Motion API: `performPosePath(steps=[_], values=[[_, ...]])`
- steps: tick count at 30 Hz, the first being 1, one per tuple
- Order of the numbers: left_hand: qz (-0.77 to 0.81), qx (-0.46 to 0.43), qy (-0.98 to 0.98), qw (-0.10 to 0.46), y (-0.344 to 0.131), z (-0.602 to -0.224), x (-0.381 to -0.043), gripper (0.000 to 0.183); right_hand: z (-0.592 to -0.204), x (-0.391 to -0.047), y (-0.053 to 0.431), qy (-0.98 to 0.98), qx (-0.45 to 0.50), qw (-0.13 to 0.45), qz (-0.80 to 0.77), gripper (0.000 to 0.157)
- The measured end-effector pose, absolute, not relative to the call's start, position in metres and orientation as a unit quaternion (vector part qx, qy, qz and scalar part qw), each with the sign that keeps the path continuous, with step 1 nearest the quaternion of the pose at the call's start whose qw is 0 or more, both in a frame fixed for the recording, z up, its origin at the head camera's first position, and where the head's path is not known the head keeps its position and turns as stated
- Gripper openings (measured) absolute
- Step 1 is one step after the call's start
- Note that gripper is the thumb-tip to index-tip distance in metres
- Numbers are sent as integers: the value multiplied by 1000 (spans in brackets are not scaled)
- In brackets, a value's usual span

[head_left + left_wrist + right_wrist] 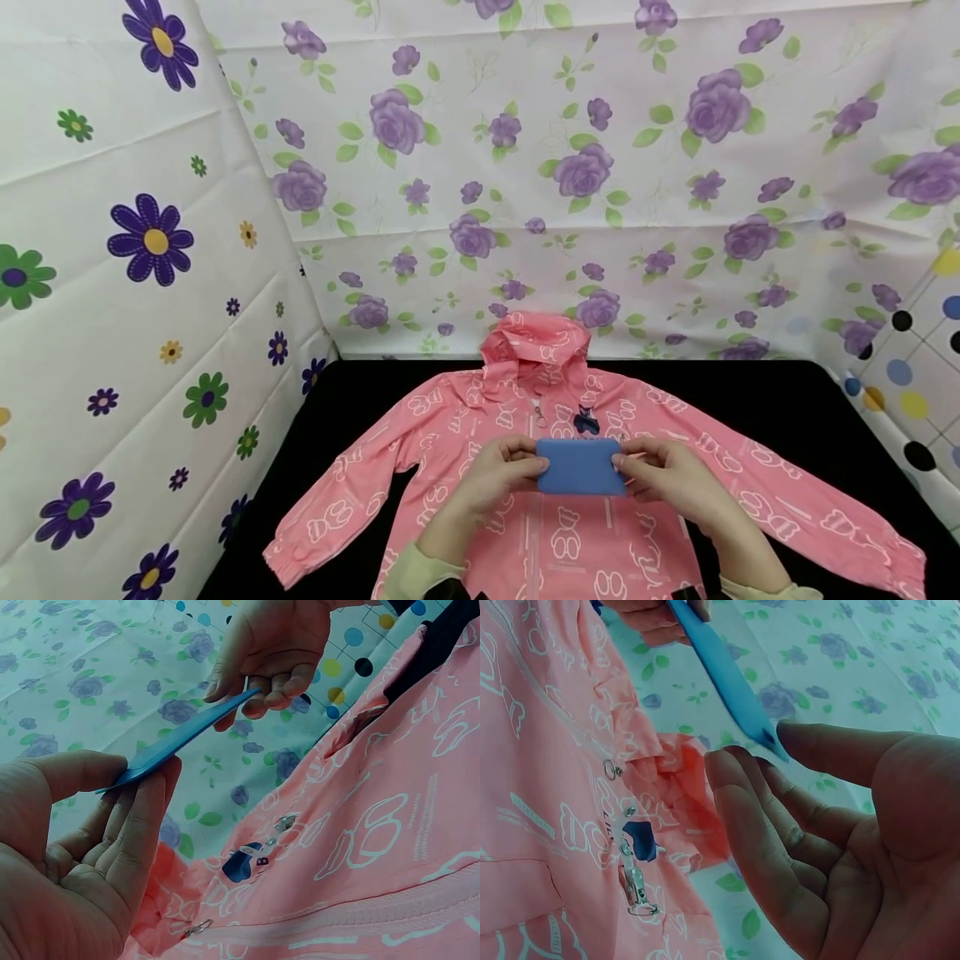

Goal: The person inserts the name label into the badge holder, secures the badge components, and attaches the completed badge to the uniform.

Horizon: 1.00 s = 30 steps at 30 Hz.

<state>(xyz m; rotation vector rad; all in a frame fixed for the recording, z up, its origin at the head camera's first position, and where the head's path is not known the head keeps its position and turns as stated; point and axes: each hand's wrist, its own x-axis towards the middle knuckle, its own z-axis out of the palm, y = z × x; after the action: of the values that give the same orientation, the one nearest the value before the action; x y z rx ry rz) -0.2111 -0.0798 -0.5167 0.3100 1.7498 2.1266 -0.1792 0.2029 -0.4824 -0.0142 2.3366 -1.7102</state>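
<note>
A thin, flat blue rectangular piece like a card or card holder [579,467] is held level above a pink hooded jacket [450,408]. My left hand [498,475] pinches its left end, thumb on one face and fingers behind. At the opposite end, my right hand [667,475] pinches the edge between thumb and fingertips. The left wrist view shows the blue piece [180,742] nearly edge-on. On the jacket's chest, a small metal clip [635,889] lies beside a dark blue bear patch [641,840].
The jacket lies front up on a black tabletop [720,387], sleeves spread to both sides, hood [536,333] toward the back. Its zipper pull [612,769] hangs near the collar. Flower-printed sheeting [450,167] rises behind and at the left; dotted sheeting [915,367] stands at the right.
</note>
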Motion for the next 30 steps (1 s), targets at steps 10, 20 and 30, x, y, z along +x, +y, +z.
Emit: performPosePath(steps=[10,20,30], values=[[758,98,624,164,-89,-514,-214,25,-485,-184,207,776,20,98,-622,59],[765,61,630,123,-114,-502,-219,27,-493,-188,219,778,36,91,-621,54],[769,74,621,130,-117,-498,-224,32,-497,-193,221,788,16,97,-607,51]])
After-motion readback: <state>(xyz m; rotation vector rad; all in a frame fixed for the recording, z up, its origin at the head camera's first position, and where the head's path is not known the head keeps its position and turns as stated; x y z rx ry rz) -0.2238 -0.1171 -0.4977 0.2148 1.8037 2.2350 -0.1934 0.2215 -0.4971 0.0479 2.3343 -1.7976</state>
